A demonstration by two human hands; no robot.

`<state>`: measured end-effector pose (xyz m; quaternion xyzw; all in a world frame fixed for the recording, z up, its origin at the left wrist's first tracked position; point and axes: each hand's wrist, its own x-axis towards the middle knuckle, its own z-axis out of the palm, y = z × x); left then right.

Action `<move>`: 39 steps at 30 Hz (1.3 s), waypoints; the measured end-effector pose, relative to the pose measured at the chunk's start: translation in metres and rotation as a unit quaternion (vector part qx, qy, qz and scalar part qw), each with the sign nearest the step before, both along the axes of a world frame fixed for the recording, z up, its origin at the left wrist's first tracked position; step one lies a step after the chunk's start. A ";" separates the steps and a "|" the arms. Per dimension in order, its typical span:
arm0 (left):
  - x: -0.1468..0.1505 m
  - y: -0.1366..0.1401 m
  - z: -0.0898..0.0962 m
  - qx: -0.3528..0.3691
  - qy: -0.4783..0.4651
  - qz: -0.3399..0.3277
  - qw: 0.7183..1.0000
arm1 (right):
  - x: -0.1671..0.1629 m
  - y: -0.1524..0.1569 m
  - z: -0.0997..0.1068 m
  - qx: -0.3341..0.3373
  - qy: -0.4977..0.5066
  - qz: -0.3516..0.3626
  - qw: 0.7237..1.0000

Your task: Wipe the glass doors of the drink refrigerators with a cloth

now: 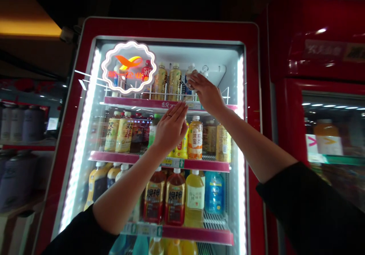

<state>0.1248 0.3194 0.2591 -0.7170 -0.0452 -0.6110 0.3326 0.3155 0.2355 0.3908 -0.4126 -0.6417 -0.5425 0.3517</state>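
A red drinks cooler (pixel 168 28) stands in front of me, lit from inside, with bottles on several shelves. My right hand (pixel 205 92) reaches up to the top shelf (pixel 148 103), its fingers wrapped over a white-and-blue bottle (pixel 188 80) beside two pale yellow bottles (pixel 168 80). My left hand (pixel 170 127) is raised flat with fingers together just below that shelf's pink edge. It holds nothing and hangs in front of the yellow and orange bottles (pixel 195 139) on the second shelf. Both arms wear black sleeves pushed up.
A glowing scalloped logo sign (pixel 129 67) sits at the cooler's upper left. The lower shelves carry red-brown tea bottles (pixel 165 200), a yellow bottle and a blue one. A second red cooler (pixel 319 106) stands close on the right. Dim shelving with grey containers (pixel 19 123) lies to the left.
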 end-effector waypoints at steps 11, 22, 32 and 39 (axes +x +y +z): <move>0.038 -0.006 0.000 -0.013 0.009 0.010 1.000 | 0.058 -0.049 0.000 0.021 0.050 0.009 0.999; 0.047 -0.008 -0.003 -0.023 0.002 -0.002 1.000 | 0.046 -0.059 -0.051 -0.066 -0.059 -0.019 0.996; 0.059 -0.022 -0.004 -0.031 0.001 0.001 1.000 | 0.057 -0.052 -0.016 -0.003 0.003 -0.022 1.000; 0.078 -0.036 -0.004 -0.022 0.019 -0.007 1.000 | 0.093 -0.085 -0.045 -0.066 -0.054 -0.012 0.996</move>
